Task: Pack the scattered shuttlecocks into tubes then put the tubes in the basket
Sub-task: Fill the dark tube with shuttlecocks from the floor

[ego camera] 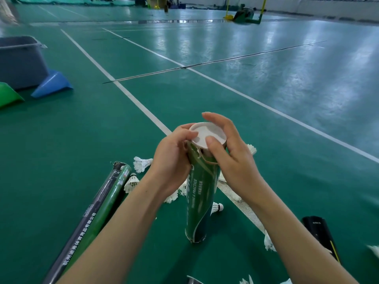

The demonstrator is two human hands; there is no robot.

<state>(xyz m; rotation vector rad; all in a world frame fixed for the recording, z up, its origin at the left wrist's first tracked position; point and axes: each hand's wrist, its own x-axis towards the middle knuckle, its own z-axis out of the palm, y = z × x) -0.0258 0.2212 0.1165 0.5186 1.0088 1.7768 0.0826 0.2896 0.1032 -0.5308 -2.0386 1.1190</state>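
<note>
Standing upright, green tube point(202, 193) wears white cap point(207, 134), both hands gripping.

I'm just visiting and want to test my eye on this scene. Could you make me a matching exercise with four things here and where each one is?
Things:
1. white cap
2. upright tube
3. lying tube
4. grey basket

Places:
A. flat on the floor, lower left
B. far left, beside a blue wedge
C. standing on the floor, gripped by the left hand
D. on a tube's top, under the thumb of the right hand

Pairs: 1-D, 2-C, 3-A, 4-B
</note>
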